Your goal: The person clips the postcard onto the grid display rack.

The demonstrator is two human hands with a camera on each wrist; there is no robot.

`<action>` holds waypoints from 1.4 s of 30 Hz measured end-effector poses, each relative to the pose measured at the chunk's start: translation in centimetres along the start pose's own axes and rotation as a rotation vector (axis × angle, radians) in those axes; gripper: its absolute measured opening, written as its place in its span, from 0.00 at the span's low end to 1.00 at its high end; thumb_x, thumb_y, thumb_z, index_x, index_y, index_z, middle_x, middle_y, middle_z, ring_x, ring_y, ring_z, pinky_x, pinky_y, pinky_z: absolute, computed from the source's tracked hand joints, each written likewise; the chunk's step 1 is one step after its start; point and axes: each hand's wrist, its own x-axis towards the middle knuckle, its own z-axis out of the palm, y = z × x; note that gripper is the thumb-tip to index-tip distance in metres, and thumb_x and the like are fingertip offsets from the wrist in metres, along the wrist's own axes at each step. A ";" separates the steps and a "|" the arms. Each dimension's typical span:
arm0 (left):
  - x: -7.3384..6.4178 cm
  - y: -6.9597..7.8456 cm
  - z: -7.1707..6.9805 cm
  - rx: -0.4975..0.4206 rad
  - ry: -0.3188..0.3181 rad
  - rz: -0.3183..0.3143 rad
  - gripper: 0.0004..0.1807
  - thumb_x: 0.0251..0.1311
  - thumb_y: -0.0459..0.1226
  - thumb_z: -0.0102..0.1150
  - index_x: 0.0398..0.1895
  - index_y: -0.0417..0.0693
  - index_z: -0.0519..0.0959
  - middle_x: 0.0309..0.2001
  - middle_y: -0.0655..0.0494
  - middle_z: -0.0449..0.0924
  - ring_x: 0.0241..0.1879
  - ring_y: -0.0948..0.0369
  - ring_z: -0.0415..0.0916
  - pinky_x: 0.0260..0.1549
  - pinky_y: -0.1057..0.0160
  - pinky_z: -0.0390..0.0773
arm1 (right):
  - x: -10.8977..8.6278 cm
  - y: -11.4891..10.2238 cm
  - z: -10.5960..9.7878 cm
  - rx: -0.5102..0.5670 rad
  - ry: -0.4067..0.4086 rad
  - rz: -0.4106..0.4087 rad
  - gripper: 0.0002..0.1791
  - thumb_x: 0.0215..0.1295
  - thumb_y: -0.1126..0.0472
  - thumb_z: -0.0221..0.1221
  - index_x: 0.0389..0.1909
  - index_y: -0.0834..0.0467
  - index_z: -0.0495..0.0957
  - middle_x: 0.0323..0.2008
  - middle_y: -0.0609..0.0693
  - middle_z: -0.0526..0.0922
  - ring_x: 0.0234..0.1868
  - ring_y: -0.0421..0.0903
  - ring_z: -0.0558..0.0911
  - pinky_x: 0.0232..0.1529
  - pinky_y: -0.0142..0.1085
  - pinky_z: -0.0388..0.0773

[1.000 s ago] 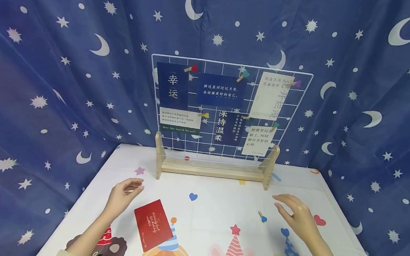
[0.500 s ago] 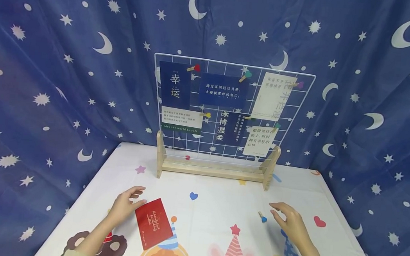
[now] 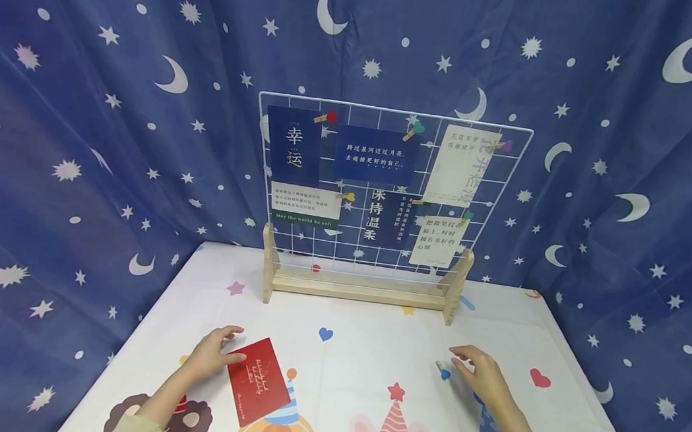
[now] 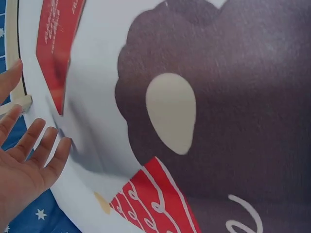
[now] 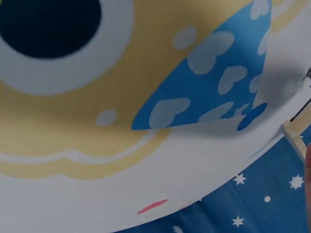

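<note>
A red card (image 3: pixel 260 381) with pale script lies flat on the left of the table. My left hand (image 3: pixel 209 356) is at its left edge, thumb over the upper left corner; whether it touches the card cannot be told. In the left wrist view that hand (image 4: pixel 34 162) has its fingers spread, with the red card (image 4: pixel 58 43) beyond them. Right of the middle lies a small wooden clothespin (image 3: pixel 443 370) with a blue heart. Just right of it hovers my right hand (image 3: pixel 483 378), thumb and fingers apart, holding nothing. Only a sliver of the right hand (image 5: pixel 308 179) shows in the right wrist view.
At the back stands a white wire grid (image 3: pixel 344 249) on a wooden base (image 3: pixel 359 289). Several cards, such as a blue one (image 3: pixel 375 154), hang there by heart clothespins (image 3: pixel 413 131). A starry blue curtain (image 3: pixel 214 36) surrounds the white printed tablecloth (image 3: pixel 350 348).
My left hand has come down toward the red card, its thumb now over the corner. My right hand has moved down and left, closer to the blue-heart clothespin. Card and clothespin lie where they were.
</note>
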 end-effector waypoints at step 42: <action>0.9 1.9 0.8 0.237 -0.148 -0.064 0.24 0.31 0.33 0.77 0.30 0.39 0.72 0.30 0.48 0.70 0.33 0.53 0.67 0.37 0.53 0.73 | -0.3 1.1 -0.7 0.058 -0.100 0.114 0.09 0.57 0.68 0.63 0.39 0.61 0.82 0.36 0.52 0.85 0.33 0.43 0.81 0.34 0.35 0.79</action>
